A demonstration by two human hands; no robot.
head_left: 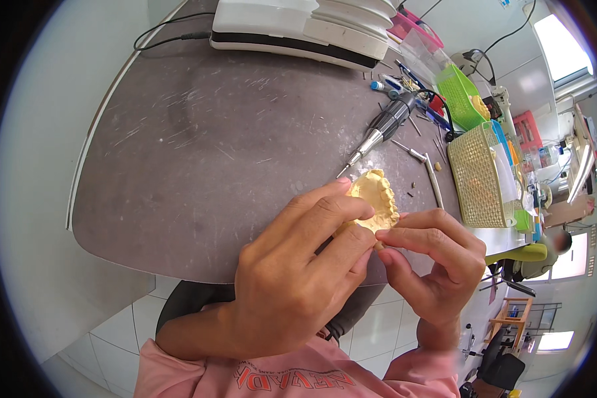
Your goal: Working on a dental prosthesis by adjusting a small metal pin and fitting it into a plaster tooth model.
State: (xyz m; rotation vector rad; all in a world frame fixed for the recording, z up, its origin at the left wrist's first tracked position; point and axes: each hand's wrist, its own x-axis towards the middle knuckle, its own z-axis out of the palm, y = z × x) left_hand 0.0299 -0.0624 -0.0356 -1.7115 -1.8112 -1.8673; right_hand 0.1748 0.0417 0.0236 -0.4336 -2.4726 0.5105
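Note:
A pale yellow plaster dental cast (377, 191), its row of teeth along the right side, is held just above the grey worktable (172, 166). My left hand (292, 278) is closed round its near and left side, the fingers covering part of it. At the cast's near right edge, my right hand (438, 255) pinches a small tan piece (379, 245) between thumb and fingertips. That piece looks like a tooth crown, though most of it is hidden. Beyond the cast lies a rotary handpiece (385, 126) with a thin metal bur, its tip close to my left fingers.
At the back stands a white machine (298, 40) with a cable. Pens, burs and a metal hand tool (434, 179) lie right of the handpiece. A cream woven basket (471, 179) and a green basket (459, 96) line the right edge. Another person (540, 262) sits far off right.

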